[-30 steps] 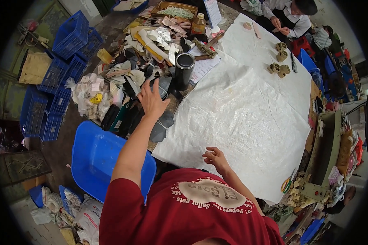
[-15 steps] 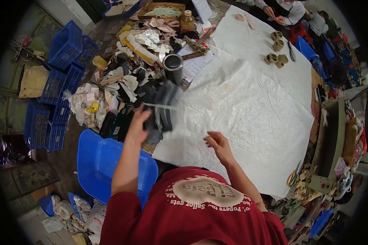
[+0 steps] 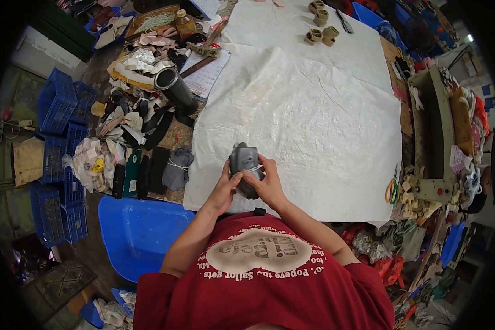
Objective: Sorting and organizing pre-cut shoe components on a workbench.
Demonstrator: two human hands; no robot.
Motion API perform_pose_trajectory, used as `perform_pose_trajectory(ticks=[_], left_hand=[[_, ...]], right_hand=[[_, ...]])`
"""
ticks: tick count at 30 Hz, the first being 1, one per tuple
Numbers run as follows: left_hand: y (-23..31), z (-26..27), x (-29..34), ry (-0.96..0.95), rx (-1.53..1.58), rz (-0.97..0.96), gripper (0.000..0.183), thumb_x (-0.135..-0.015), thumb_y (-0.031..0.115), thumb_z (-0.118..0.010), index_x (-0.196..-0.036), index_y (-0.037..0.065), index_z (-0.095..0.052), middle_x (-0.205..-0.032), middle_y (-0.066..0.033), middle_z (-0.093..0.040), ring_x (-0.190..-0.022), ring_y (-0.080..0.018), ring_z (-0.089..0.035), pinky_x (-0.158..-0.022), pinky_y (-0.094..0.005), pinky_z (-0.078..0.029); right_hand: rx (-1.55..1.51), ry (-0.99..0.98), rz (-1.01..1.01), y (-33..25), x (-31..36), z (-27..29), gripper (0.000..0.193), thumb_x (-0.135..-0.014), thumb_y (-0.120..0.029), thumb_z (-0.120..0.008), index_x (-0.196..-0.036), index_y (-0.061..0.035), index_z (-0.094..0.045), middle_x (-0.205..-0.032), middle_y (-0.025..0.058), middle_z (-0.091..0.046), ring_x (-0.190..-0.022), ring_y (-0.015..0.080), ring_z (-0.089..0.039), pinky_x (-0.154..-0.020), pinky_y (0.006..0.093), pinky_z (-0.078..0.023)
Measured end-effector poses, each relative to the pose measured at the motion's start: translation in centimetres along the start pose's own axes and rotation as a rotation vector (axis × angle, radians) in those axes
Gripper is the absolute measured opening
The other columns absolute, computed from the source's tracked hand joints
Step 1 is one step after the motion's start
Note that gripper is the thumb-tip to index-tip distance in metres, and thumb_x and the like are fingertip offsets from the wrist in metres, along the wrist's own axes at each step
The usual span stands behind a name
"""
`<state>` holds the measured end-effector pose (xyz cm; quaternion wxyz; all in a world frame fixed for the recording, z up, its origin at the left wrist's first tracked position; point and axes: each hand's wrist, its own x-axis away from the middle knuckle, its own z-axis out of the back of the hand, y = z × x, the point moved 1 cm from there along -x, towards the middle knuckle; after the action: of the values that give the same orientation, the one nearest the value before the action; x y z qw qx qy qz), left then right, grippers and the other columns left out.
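Near the front edge of the white sheet (image 3: 308, 121), I hold a bundle of dark grey pieces (image 3: 243, 157) upright before my body. My left hand (image 3: 224, 188) grips its left side, its thumb across the front. Around the right side close the fingers of my right hand (image 3: 265, 182), and the two thumbs nearly meet at a pale band on the bundle. The band's full loop is hidden by my fingers. A second grey bundle (image 3: 177, 168), tied with a white band, lies to the left on the table, apart from both hands.
At the left lie heaped scraps (image 3: 132, 118), a dark cylindrical can (image 3: 175, 89) and a bag of small pieces (image 3: 96, 162). A blue tub (image 3: 124, 264) stands below the table edge. Scissors (image 3: 392, 190) lie at the right; tan rings (image 3: 320, 36) sit at the far side.
The grey bundle has come from the left, over the table, to in front of my body. My right hand has moved left and closed on it with the left. The view has shifted.
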<state>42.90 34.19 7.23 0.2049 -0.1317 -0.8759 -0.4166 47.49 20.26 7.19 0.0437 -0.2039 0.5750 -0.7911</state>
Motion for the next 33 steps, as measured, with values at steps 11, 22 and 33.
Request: perform_pose_trajectory(ticks=[11, 22, 33], left_hand=[[-2.1, -0.6, -0.7, -0.088, 0.068, 0.184, 0.057, -0.076, 0.029, -0.066, -0.122, 0.004, -0.041, -0.107, -0.0079, -0.055, -0.099, -0.0173, -0.056, -0.085, -0.0319, -0.048], [-2.5, -1.6, 1.7, -0.232, 0.188, 0.221, 0.063, -0.075, 0.026, -0.063, -0.128, 0.004, -0.036, -0.111, -0.0111, -0.054, -0.098, -0.0197, -0.056, -0.085, -0.0329, -0.049], [-1.3, -4.2, 2.6, -0.230, -0.034, 0.205, 0.085, -0.065, 0.025, -0.067, -0.136, 0.006, -0.024, -0.126, -0.0120, -0.040, -0.115, -0.0210, -0.042, -0.096, -0.0328, -0.037]], right_hand=[[0.094, 0.181, 0.283, 0.4, 2.8, 2.6, 0.037, -0.076, -0.022, -0.067, -0.106, -0.0036, -0.054, -0.101, 0.0132, -0.049, -0.092, 0.0257, -0.048, -0.079, 0.0345, -0.041], [0.256, -0.188, 0.268, -0.5, 4.8, 5.6, 0.030, -0.076, -0.025, -0.068, -0.094, -0.0048, -0.057, -0.080, 0.0076, -0.054, -0.078, 0.0210, -0.048, -0.079, 0.0335, -0.033], [-0.212, -0.303, 0.181, -1.7, 5.8, 8.0, 0.019, -0.074, -0.019, -0.068, -0.070, -0.0071, -0.054, -0.069, 0.0030, -0.049, -0.076, 0.0196, -0.043, -0.077, 0.0341, -0.029]])
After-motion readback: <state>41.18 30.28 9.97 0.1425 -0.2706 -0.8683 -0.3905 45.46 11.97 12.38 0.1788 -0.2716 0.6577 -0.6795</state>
